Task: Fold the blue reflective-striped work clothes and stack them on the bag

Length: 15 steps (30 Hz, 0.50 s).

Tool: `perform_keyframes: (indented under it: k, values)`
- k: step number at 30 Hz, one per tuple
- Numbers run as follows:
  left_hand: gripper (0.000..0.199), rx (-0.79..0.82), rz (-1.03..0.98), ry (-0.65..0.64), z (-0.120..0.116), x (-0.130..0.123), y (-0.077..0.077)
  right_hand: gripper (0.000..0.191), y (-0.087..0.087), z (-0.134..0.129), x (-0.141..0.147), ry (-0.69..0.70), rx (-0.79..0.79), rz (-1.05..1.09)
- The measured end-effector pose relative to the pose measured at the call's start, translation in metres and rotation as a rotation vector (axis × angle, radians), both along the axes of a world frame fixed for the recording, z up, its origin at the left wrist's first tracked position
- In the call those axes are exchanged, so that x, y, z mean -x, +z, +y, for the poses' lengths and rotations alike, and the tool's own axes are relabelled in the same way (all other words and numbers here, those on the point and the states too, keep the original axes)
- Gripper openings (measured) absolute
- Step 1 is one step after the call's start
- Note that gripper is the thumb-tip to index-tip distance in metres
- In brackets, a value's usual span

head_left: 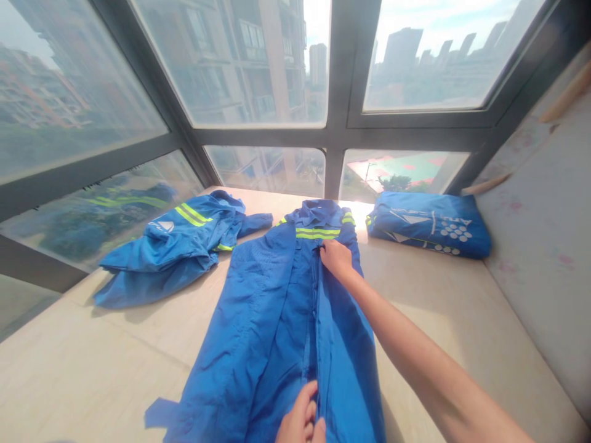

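Note:
A blue work jacket (258, 307) with yellow-green reflective stripes lies spread out, its collar toward the window. My right hand (335, 257) pinches the edge of the jacket's right-hand flap, just below the chest stripe. Lower down, at the bottom of the view, my left hand (302, 418) has its fingers curled against the same front edge; its grip is partly cut off by the frame. The right-hand flap stands slightly raised between the two hands, while the left side lies flat with a strap end sticking out at the lower left.
Another blue jacket (184, 237) lies loosely crumpled at the left. At the back right sits a folded blue garment bundle (429, 224) with white print. All rest on a pale ledge (443, 320) bounded by framed windows (339, 80) and a patterned wall (549, 227) at right.

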<state>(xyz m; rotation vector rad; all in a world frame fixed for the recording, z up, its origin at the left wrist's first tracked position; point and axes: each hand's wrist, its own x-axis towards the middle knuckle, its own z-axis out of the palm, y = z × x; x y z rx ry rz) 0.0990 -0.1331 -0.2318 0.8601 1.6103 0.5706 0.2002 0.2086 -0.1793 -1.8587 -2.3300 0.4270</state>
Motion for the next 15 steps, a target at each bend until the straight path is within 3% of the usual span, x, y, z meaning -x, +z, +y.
perform_keyframes:
  k: [5,8,12,15]
  values:
    - [0.077,-0.027,0.330,-0.265,0.003,0.017,0.005,0.034,-0.012,-0.004,-0.001,0.010,0.012,0.041]
    - [0.073,-0.110,0.588,-0.388,0.002,0.017,0.007,0.036,-0.017,-0.003,-0.008,0.064,-0.012,0.088]
    - [0.060,-0.514,0.925,-0.488,0.023,-0.005,0.020,0.037,-0.021,0.003,-0.017,0.168,-0.033,0.164]
    - [0.058,-0.777,0.976,-0.606,0.052,-0.028,0.030,0.041,-0.026,0.012,-0.024,0.247,-0.035,0.228]
